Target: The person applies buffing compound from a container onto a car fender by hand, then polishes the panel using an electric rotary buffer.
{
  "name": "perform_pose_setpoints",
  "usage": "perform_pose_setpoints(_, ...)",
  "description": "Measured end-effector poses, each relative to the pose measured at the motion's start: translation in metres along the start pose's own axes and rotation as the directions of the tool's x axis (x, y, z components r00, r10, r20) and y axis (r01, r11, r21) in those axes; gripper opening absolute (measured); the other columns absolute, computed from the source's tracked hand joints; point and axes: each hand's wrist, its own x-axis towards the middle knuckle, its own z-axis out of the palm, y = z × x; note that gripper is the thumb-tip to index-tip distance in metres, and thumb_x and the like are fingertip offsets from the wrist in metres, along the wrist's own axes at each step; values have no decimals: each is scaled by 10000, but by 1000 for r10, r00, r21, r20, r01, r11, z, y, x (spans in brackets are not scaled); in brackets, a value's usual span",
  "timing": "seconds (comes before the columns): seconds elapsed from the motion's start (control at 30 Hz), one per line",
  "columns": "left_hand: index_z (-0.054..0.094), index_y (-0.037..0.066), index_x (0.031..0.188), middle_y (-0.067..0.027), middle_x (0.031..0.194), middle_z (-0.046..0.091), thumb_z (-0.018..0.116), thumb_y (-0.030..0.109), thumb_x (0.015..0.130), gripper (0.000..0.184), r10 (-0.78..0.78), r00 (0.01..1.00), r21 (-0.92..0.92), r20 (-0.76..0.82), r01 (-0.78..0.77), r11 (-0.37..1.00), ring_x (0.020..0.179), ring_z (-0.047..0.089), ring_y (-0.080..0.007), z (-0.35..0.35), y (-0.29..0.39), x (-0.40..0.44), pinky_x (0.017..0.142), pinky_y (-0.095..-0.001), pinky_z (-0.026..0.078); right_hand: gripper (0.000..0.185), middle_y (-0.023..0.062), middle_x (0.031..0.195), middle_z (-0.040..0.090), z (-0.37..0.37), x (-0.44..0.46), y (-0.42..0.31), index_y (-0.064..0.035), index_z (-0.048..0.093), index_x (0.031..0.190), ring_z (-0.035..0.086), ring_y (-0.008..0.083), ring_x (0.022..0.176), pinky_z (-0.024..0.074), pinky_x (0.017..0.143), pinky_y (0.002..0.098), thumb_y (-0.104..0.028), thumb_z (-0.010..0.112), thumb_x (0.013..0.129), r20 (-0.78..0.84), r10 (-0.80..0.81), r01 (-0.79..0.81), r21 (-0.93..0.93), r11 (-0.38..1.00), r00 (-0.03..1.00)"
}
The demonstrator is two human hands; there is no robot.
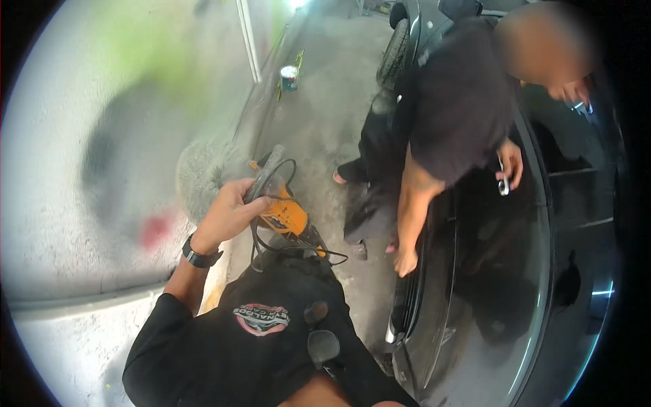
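My left hand (230,211), with a dark watch on the wrist, is closed around a dark grey handle at an orange power polisher (285,216). A round, fluffy wool pad (203,173) shows just beyond the hand, close to the wall. A black cord (293,175) loops around the handle and hangs down in front of my black shirt. The polisher's lower end points toward my body. My right hand is out of view.
A co-worker (461,95) leans over the black car (502,271) on the right, a shiny metal tool (503,182) in one hand. A painted wall (61,169) stands at left. On the floor ahead is a can (289,79); a tire (393,54) is farther off.
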Motion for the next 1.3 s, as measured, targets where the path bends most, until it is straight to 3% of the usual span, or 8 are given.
perform_pose_setpoints(0.5, 659, -50, 893, 16, 752, 596, 626, 172, 877, 225, -1, 970, -46, 242, 13, 999, 709, 521, -55, 8, 14, 275, 637, -256, 446, 237, 96, 992, 695, -57, 200, -57, -120, 713, 935, 666, 285, 962, 515, 801, 474, -311, 573, 924, -21, 124, -122, 84, 989, 992)
perform_pose_setpoints(0.73, 657, -38, 898, 12, 690, 566, 632, 158, 842, 206, 112, 929, 26, 351, -130, 991, 664, 505, -64, 26, 31, 462, 601, -277, 437, 238, 90, 1025, 696, -85, 288, -76, -127, 719, 963, 664, 285, 991, 516, 826, 478, -307, 568, 926, 8, 303, -300, 171, 939, 953)
perform_pose_setpoints(0.83, 652, -35, 929, 31, 738, 566, 627, 141, 855, 193, 38, 932, 156, 359, -101, 983, 695, 493, -51, 39, 60, 529, 614, -258, 426, 239, 87, 1039, 697, -102, 305, -78, -130, 721, 976, 663, 285, 1004, 516, 836, 480, -305, 566, 927, 38, 376, -375, 217, 901, 926)
perform_pose_setpoints(1.0, 669, -28, 964, 6, 696, 589, 633, 178, 848, 239, 130, 935, 111, 330, -175, 978, 631, 505, -70, -37, 71, 668, 572, -274, 426, 243, 83, 1063, 697, -104, 321, -137, -135, 725, 996, 661, 285, 1024, 517, 854, 483, -302, 562, 928, 61, 552, -544, 289, 788, 832)
perform_pose_setpoints(1.13, 677, -18, 942, 18, 721, 586, 611, 159, 864, 204, 83, 916, 99, 391, -132, 986, 654, 497, -74, 13, 110, 727, 602, -262, 416, 248, 80, 1082, 698, -61, 298, -145, -139, 728, 1013, 660, 286, 1041, 518, 868, 486, -300, 559, 929, 73, 685, -651, 400, 646, 725)
perform_pose_setpoints(1.17, 667, -11, 905, 27, 719, 563, 605, 164, 869, 189, 76, 918, 288, 389, -200, 937, 655, 477, -69, 22, 116, 730, 591, -260, 388, 250, 79, 1086, 698, -38, 291, -148, -140, 729, 1017, 659, 286, 1045, 518, 872, 486, -299, 558, 929, 73, 717, -677, 407, 613, 693)
perform_pose_setpoints(1.2, 636, 6, 845, 45, 700, 530, 600, 163, 871, 164, 123, 935, 288, 332, -224, 931, 628, 446, -63, 48, 119, 732, 564, -262, 354, 251, 78, 1091, 699, -23, 287, -148, -141, 730, 1021, 659, 286, 1050, 518, 876, 487, -299, 557, 930, 77, 748, -704, 411, 578, 659)
perform_pose_setpoints(1.3, 605, 44, 803, 62, 666, 479, 604, 131, 851, 99, -11, 890, 282, 455, -132, 950, 610, 411, -63, 78, 74, 806, 550, -256, 326, 256, 76, 1105, 699, 24, 291, -153, -144, 732, 1033, 658, 286, 1062, 518, 886, 489, -297, 555, 930, 79, 793, -762, 348, 545, 604)
